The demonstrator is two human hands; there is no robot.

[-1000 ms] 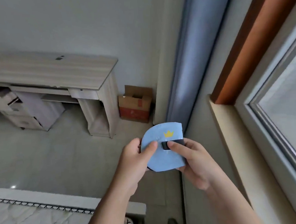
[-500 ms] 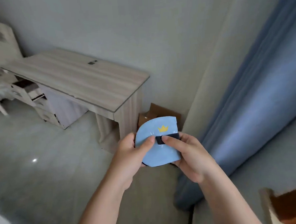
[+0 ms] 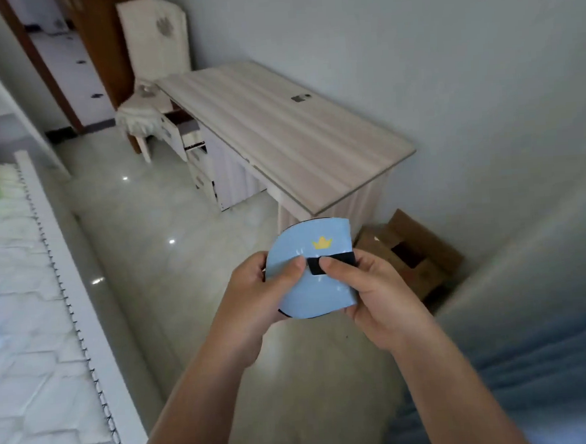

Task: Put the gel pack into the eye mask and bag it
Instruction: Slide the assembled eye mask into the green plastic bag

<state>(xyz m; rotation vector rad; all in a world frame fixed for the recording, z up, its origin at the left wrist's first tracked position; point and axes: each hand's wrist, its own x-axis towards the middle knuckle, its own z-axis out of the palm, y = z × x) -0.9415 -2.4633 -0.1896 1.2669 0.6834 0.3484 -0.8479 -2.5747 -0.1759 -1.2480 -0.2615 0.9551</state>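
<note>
While the view has swung left over the last second (window gone; bed [image 3: 20, 324], chair [image 3: 152, 55] and doorway [image 3: 66, 67] now in frame), the grip has not changed. Head view: mask [image 3: 318, 294], pale blue with a yellow crown, folded to a half-round and held in mid-air over the floor [image 3: 157, 264], in front of the desk [image 3: 279, 130] corner and the box [image 3: 416, 245]. On the left hand [image 3: 252, 303] the thumb presses the front face and the fingers curl behind. On the right hand [image 3: 378, 295] the thumb sits on the black strap [image 3: 346, 258], fingers behind. Both hands grip the mask. Gel pack not visible; cannot tell whether it is already inside. No bag identified; a green blur on the bed at far left is unreadable. Judgement: the turn reads as heading to the bed for bagging, mask folded ready. Edges: the mask's straight edge faces right and its curve left, with nothing touching either. Room: open floor between bed rail and desk. The curtain [image 3: 541, 378] is near on the right, and the desk corner and box lie beyond the hands.
</note>
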